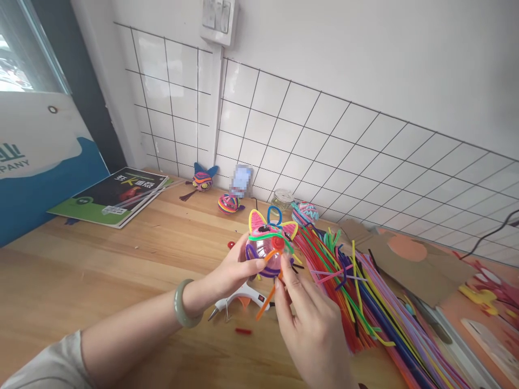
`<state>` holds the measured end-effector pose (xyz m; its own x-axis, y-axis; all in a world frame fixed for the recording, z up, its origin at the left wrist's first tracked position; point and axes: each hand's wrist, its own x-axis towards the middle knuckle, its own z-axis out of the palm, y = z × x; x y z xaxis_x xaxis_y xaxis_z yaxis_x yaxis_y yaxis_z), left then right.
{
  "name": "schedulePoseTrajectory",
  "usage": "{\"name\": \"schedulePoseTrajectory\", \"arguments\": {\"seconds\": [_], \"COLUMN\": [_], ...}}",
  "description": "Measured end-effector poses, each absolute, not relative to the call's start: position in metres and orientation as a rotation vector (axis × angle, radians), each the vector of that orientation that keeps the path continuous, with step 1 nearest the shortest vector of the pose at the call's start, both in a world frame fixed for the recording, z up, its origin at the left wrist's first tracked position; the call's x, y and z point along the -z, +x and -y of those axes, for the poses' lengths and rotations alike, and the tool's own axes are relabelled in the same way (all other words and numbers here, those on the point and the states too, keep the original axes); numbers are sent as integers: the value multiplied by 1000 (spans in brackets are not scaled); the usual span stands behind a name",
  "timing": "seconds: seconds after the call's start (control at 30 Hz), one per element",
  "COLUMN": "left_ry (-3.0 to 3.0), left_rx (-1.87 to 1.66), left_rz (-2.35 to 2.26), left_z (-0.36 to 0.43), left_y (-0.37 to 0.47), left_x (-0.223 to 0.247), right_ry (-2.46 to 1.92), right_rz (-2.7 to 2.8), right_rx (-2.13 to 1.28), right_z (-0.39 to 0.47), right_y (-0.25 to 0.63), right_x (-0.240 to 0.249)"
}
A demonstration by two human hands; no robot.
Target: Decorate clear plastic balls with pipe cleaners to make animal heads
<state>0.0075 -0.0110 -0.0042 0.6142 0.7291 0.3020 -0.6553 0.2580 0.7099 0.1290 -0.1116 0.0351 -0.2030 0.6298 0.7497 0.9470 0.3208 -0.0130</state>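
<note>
My left hand point(237, 265) is closed around the left side of a clear plastic ball point(261, 248) made up as an animal head. Pink ears edged in yellow, a blue loop on top, a red round nose and green and purple strips sit on it. Between the fingers of my right hand point(310, 310) is an orange pipe cleaner point(265, 303), pinched at the ball's lower front. Its upper end lies against the ball under the nose, and its other end hangs down to the left. Under my hands a white glue gun point(247, 293) lies on the table.
Many coloured pipe cleaners point(365, 302) lie in bundles at the right, near brown cardboard point(395, 265). Along the wall stand finished-looking decorated balls point(201, 181), a phone point(242, 180) and a glass jar point(283, 199). Magazines point(117, 197) lie at the left. A red scrap point(243, 331) is in front.
</note>
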Motion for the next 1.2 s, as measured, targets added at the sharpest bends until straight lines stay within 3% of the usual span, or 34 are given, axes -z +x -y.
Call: {"name": "schedulePoseTrajectory", "arguments": {"seconds": [1.2], "left_ry": [1095], "left_rx": [-990], "left_rz": [-42], "left_z": [0], "left_y": [2], "left_x": [9], "right_ry": [-1428], "right_rz": [1963], "right_rx": [703], "right_z": [115], "right_y": [128], "right_x": [-30]}}
